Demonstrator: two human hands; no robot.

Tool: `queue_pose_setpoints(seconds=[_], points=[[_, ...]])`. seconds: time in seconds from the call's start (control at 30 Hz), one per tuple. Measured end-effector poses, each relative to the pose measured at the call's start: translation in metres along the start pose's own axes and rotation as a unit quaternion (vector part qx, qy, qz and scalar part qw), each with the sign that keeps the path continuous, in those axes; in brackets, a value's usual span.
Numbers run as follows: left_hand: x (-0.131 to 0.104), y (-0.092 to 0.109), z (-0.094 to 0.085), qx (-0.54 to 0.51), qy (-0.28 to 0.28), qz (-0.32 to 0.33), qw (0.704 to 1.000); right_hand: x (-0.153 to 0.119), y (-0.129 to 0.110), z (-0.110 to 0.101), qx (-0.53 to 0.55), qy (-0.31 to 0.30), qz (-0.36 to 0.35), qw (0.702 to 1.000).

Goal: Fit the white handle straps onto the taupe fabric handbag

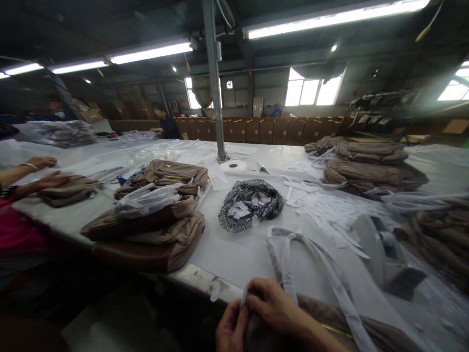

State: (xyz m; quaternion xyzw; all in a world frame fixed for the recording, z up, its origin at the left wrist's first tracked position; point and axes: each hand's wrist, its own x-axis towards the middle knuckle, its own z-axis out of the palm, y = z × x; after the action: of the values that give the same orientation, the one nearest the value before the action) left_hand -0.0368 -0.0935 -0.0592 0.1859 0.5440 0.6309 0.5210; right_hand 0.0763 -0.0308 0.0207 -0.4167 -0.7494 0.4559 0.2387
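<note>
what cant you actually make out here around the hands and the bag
- Head view: the left hand is cut off by the bottom edge.
- The right hand covers what its fingers pinch on the brown bag.
- Pale strap: its far end blurs out.
- Paper slips in the speckled pouch: too small to read.

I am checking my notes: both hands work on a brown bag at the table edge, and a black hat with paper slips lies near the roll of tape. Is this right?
Not quite. In the head view the hat is speckled black and white, not plain black. The hands, left and right, the brown bag and the roll of tape are as stated.
</note>
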Motion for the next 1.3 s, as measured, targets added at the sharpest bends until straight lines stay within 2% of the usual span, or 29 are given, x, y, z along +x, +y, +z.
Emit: queue_pose_setpoints(seconds=[0.13, 0.33, 0.43, 0.53, 0.8, 0.9, 1.0, 1.1, 1.2, 1.3], points=[[0.002, -0.006, -0.001, -0.026, 0.033, 0.016, 0.999, -0.002, 0.0, 0.001, -0.006, -0.003, -0.004, 1.0], [0.007, -0.017, -0.003, -0.02, 0.035, 0.028, 0.999, -0.001, -0.003, 0.001, -0.011, 0.005, 0.007, 1.0], [0.007, -0.016, -0.003, -0.018, 0.029, 0.025, 0.999, 0.001, -0.004, -0.001, -0.003, -0.009, 0.002, 1.0], [0.003, -0.014, -0.001, -0.018, 0.037, 0.026, 0.999, 0.003, -0.004, -0.001, -0.009, 0.003, 0.019, 1.0], [-0.002, -0.012, 0.007, -0.055, 0.126, 0.023, 0.99, 0.006, -0.009, 0.004, -0.035, 0.055, 0.059, 0.996], [-0.003, -0.013, 0.007, -0.018, 0.141, 0.038, 0.989, 0.008, -0.007, 0.006, -0.034, 0.07, 0.07, 0.995], [-0.007, -0.017, 0.007, 0.057, 0.144, 0.1, 0.983, 0.01, 0.001, 0.01, 0.013, 0.08, 0.112, 0.99], [-0.008, -0.021, 0.005, 0.117, 0.104, 0.206, 0.966, 0.012, 0.013, 0.015, 0.127, 0.024, 0.199, 0.971], [-0.003, -0.021, 0.002, 0.156, 0.034, 0.318, 0.935, 0.014, 0.022, 0.017, 0.176, -0.018, 0.243, 0.954], [0.002, -0.021, -0.002, 0.205, 0.008, 0.4, 0.893, 0.015, 0.023, 0.016, 0.18, -0.022, 0.246, 0.952]])
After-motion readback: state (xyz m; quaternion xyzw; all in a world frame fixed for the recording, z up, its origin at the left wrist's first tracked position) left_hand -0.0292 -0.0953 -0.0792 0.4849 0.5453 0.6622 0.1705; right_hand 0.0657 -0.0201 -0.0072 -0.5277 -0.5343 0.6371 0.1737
